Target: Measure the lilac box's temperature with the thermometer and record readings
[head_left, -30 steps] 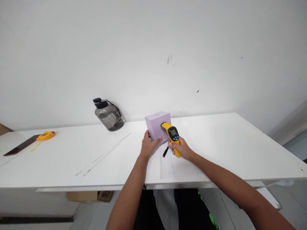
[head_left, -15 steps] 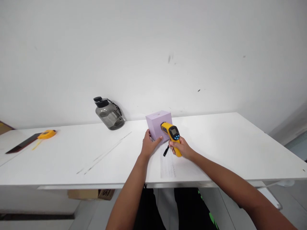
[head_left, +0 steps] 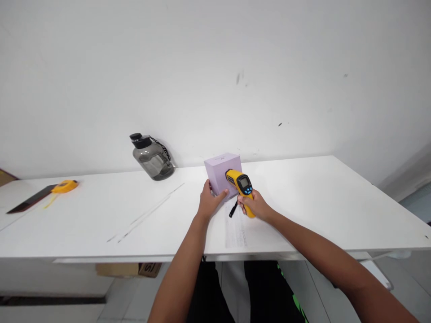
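My left hand [head_left: 209, 200] grips the lower left of a lilac box [head_left: 217, 175], thumb on its front face and the other fingers at its left side. The box stands on the white table near the wall. In my right hand [head_left: 254, 204] is a yellow and black infrared thermometer [head_left: 243, 185], held by its handle, with a small screen and blue buttons facing me. Its nose points at the box's front face, very close to it; whether it touches I cannot tell. A black pen [head_left: 233, 209] lies just left of the thermometer's handle, on a sheet of paper [head_left: 235, 231].
Left of the box, a grey see-through bottle [head_left: 153, 160] with a black lid stands against the wall. Farther left lie a yellow tape measure [head_left: 66, 186] and a dark flat blade-shaped thing [head_left: 32, 199]. Below the table's front edge shows a cardboard box [head_left: 117, 269].
The whole view has shifted very slightly. Both hands, the box and the thermometer keep the same places relative to each other.
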`<action>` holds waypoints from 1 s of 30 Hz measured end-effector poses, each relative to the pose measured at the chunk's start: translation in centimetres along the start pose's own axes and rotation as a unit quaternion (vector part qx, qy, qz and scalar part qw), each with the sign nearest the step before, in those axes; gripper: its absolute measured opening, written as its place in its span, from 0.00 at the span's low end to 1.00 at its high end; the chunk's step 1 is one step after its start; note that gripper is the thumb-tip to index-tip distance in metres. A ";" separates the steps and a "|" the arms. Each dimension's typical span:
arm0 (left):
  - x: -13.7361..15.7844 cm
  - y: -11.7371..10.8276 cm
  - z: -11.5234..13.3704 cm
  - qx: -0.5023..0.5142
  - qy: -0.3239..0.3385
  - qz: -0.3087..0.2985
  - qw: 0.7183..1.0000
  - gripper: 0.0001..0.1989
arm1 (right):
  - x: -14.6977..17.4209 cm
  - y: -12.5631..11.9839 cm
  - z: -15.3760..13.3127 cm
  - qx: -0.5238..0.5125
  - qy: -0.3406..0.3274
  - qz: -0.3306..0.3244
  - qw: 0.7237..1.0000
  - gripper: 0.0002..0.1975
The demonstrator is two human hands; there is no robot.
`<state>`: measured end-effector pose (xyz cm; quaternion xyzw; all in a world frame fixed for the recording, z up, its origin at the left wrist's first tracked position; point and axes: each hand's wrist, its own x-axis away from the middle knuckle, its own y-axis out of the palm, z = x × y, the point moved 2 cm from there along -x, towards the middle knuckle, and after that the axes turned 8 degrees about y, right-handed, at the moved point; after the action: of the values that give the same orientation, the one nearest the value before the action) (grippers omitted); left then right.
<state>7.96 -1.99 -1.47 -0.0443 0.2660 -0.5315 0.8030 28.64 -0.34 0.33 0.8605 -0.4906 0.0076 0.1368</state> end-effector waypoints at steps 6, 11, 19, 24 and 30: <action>0.0 0.0 0.1 0.006 -0.003 0.002 1.000 0.37 | -0.1 -0.1 0.1 0.012 -0.006 0.000 1.000 0.18; -0.1 0.1 0.0 0.007 -0.018 0.013 1.000 0.38 | 0.0 -0.1 0.3 0.039 -0.035 -0.005 0.999 0.17; -0.4 0.1 -0.4 0.022 -0.045 0.031 0.998 0.41 | 1.4 -0.4 -1.1 0.121 -0.169 0.128 0.970 0.17; -0.7 0.2 -0.4 0.040 -0.054 0.034 0.997 0.41 | 1.2 -0.8 -1.2 0.104 -0.161 0.172 0.966 0.20; -0.9 0.1 -0.5 0.057 -0.070 0.032 0.995 0.39 | 0.7 -1.4 -0.9 0.085 -0.143 0.204 0.965 0.24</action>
<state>7.61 -1.08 -1.58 -0.0273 0.1795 -0.5154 0.8375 30.31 -0.05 0.96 0.7428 -0.6678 -0.0466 -0.0127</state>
